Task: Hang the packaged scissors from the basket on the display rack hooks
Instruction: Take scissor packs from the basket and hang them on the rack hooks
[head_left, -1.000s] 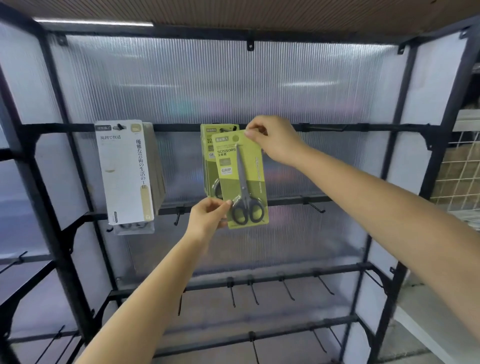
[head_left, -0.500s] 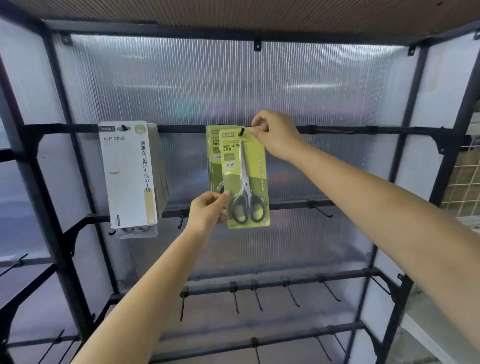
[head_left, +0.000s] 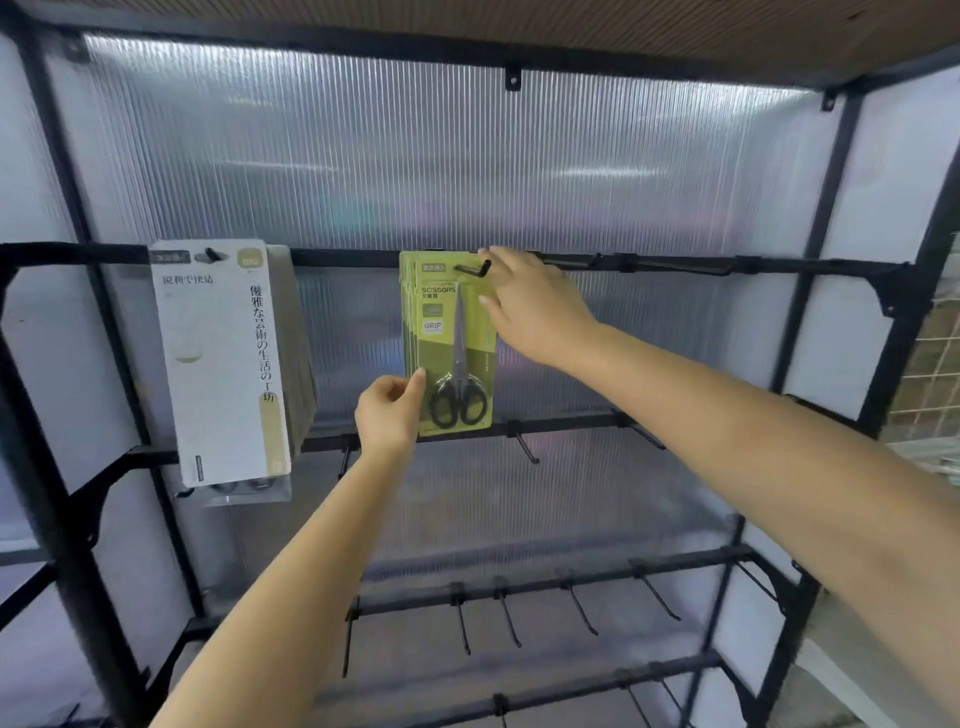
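Scissors pack (head_left: 449, 353) is hanging on top hook (head_left: 475, 269), in front of other green packs. My left hand (head_left: 387, 415) is pinching its lower left edge; right hand (head_left: 532, 306), fingers relaxed, is touching its right edge w/o gripping.

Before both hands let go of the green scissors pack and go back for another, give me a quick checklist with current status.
1. Hook through the hang hole of the front scissors pack: ok, the upturned tip shows in front of the card.
2. Pack pushed back against the green packs behind it: ok, edges nearly flush.
3. Pack hanging straight: ok, no visible tilt.
4. Right hand released: not ok, fingertips touch the card's top right edge by the hook.
5. Left hand released: not ok, it pinches the lower left edge.
6. Clear of the white packs to the left: ok, a gap shows.
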